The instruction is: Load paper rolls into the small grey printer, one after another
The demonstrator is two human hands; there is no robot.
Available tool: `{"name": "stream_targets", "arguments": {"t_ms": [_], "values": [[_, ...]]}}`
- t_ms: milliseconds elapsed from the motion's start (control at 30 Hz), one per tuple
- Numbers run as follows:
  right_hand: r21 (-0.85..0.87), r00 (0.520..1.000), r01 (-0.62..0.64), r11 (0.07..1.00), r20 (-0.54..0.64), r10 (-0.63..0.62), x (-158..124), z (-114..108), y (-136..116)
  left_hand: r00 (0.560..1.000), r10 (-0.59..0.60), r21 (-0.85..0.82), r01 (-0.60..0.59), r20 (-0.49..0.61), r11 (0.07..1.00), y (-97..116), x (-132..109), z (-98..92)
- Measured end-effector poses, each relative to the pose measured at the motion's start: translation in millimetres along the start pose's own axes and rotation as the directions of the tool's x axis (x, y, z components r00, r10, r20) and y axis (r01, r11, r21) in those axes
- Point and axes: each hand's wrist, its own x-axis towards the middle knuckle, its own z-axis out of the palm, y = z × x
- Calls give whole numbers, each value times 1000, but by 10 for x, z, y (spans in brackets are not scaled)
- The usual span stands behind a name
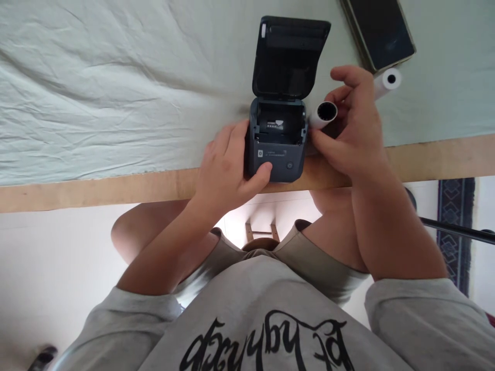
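Observation:
A small dark label printer sits at the table's front edge. Its black lid stands open, tilted away from me, and the bay shows a small white printed sticker inside. My left hand grips the printer's left side, thumb resting on the top face near the power button. To the right of the printer, my right hand has thumb and fingers around a white paper roll with a wide dark core. This roll is close against the printer's right side; the palm side of the grip is partly hidden.
A second white roll with a small core hole lies just beyond my right hand. Behind it lies a dark phone-like slab. Pale green cloth with wrinkles covers the table, whose wooden edge faces me.

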Motion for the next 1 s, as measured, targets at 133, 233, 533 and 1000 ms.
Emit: {"name": "stream_targets", "arguments": {"t_ms": [133, 233, 533, 1000], "values": [[26, 998, 62, 998, -2, -62, 3, -1, 24, 1000, -3, -3, 3, 16, 1000, 3, 3, -5], [-59, 994, 101, 993, 36, -99, 10, -8, 17, 1000, -1, 3, 1, 2, 1000, -2, 0, 5], [-73, 991, 132, 989, -23, -134, 3, 18, 71, 1000, -7, 4, 7, 19, 1000, -11, -3, 6], [614, 984, -175, 770, 89, 153, 89, -29, 312, 1000, -13, -1, 13, 18, 1000, -2, 0, -6]]}}
